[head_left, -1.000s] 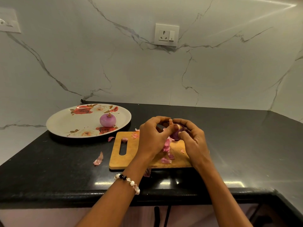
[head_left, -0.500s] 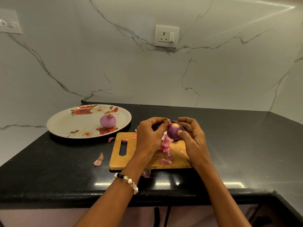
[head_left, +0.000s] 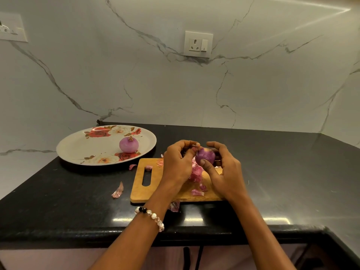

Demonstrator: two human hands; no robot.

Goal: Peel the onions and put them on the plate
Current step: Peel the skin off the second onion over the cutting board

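Now the right hand (head_left: 224, 172) grips the onion (head_left: 205, 155) above the far edge of the cutting board (head_left: 140, 190). The left hand (head_left: 177, 164) pinches a thin bit of skin (head_left: 196, 146) at its top. Bare onion looks smooth and slippery, so hold its round sides firmly. Another onion (head_left: 129, 144) sits on the plate (head_left: 78, 149).

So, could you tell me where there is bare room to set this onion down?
The plate is bare left of the peeled onion. The counter is free right of the board. The board's middle is crowded with skins under the left hand and the right hand, which holds the onion.
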